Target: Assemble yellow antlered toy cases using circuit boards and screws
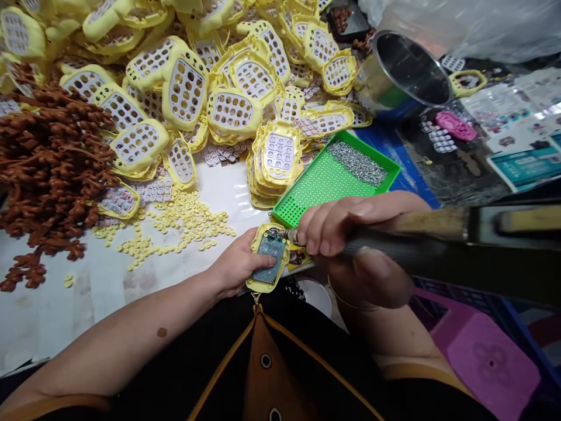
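Near the table's front edge, my left hand [236, 263] is closed around a yellow toy phone shell [259, 287], its thumb pressed on the grey-green circuit board [270, 251] inside. My right hand [346, 240] wraps round a dark power screwdriver [394, 248], which lies almost level and comes in from the right. Its metal tip [289, 235] reaches the board's upper right part; whether a screw sits under it is too small to tell. Just beyond both hands, a green perforated tray [319, 190] has a heap of small silver screws [357, 162] at its far end.
A stack of yellow shells [276, 158] stands left of the tray, with a large pile [184, 88] behind. Small yellow discs [188, 219] and brown plastic parts [52, 152] spread leftward. A metal pot [405, 70] stands back right; a pink stool [491, 356] is below right.
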A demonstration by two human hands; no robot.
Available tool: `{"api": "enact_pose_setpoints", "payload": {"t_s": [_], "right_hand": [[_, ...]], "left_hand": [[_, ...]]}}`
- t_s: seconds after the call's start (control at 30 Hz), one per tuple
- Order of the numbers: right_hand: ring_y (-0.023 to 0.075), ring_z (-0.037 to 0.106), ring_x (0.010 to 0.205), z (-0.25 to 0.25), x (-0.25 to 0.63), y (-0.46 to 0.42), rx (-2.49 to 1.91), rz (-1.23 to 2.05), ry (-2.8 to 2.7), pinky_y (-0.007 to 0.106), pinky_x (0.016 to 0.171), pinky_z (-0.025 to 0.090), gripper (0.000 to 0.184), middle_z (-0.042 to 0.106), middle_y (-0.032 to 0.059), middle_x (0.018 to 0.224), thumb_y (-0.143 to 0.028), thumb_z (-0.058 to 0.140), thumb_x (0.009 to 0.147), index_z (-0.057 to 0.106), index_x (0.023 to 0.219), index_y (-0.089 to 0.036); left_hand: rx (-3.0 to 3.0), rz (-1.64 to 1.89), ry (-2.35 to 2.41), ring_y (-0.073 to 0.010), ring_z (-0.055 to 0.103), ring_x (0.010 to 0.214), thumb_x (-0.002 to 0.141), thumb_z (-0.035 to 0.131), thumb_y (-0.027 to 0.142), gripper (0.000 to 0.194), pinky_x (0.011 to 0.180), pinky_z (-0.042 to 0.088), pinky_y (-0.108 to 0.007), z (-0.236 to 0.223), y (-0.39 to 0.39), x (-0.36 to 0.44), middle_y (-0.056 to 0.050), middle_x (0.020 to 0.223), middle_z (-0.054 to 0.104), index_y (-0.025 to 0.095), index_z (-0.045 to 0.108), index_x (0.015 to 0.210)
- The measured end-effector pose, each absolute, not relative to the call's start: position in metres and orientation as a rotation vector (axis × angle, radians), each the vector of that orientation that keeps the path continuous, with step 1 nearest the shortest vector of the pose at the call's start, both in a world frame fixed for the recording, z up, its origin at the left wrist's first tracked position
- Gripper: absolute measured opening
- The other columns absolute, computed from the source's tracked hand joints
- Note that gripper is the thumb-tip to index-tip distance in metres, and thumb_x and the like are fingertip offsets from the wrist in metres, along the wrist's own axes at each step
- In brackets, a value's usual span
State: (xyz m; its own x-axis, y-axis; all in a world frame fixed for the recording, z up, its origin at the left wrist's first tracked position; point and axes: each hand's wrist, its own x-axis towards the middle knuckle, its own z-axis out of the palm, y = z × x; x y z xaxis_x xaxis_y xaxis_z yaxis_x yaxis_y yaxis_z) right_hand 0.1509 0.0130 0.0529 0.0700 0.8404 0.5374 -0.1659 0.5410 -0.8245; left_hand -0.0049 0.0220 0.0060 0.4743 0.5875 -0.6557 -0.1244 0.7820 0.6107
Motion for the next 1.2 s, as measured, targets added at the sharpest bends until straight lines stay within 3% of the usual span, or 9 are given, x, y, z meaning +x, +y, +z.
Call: {"api": "enact_pose_setpoints", "payload": {"t_s": [0.27,0.73,0.9,1.1,1.2], "right_hand": [[0.0149,0.046,0.042,0.04,0.142,0.021,-0.734,0.81,-1.341,0.033,0.043,0.047,0.02,0.048,-0.0066,0.058,-0.043,0.057,0.086,0.049,0.102,-0.034],[0.0132,0.052,0.046,0.043,0.139,0.02,-0.603,0.928,-1.309,0.033,0.047,0.048,0.023,0.053,-0.0052,0.061,-0.026,0.066,0.081,0.061,0.103,-0.026],[0.0146,0.053,0.048,0.04,0.136,0.024,-0.647,0.914,-1.311,0.033,0.047,0.048,0.018,0.052,-0.0053,0.058,-0.028,0.068,0.079,0.062,0.096,-0.028],[0.0129,0.052,0.048,0.044,0.139,0.025,-0.576,0.898,-1.282,0.031,0.047,0.047,0.024,0.051,-0.0052,0.06,-0.027,0.064,0.081,0.062,0.104,-0.025],[0.0136,0.053,0.049,0.053,0.141,0.023,-0.589,0.828,-1.22,0.031,0.047,0.047,0.021,0.051,-0.0048,0.059,-0.028,0.065,0.08,0.063,0.101,-0.024]], "left_hand": [[0.553,0.432,0.971,-0.0192,0.063,0.075,0.055,0.076,0.012,0.053,0.071,0.049,-0.034,0.005,0.022,-0.006,-0.001,0.081,0.064,0.018,0.056,0.104],[0.628,0.392,0.969,-0.0164,0.06,0.071,0.058,0.073,0.011,0.049,0.066,0.047,-0.03,0.003,0.025,-0.006,0.0,0.08,0.061,0.017,0.055,0.103],[0.591,0.388,0.962,-0.0174,0.061,0.073,0.058,0.072,0.011,0.047,0.071,0.048,-0.032,0.006,0.026,-0.004,0.001,0.078,0.059,0.017,0.055,0.102],[0.579,0.378,0.964,-0.015,0.06,0.067,0.056,0.067,0.007,0.047,0.065,0.047,-0.03,0.005,0.027,-0.004,0.0,0.078,0.062,0.017,0.054,0.101],[0.7,0.354,0.927,-0.0166,0.061,0.074,0.059,0.069,0.011,0.05,0.07,0.049,-0.032,0.004,0.027,-0.012,-0.002,0.086,0.064,0.016,0.054,0.106]]}}
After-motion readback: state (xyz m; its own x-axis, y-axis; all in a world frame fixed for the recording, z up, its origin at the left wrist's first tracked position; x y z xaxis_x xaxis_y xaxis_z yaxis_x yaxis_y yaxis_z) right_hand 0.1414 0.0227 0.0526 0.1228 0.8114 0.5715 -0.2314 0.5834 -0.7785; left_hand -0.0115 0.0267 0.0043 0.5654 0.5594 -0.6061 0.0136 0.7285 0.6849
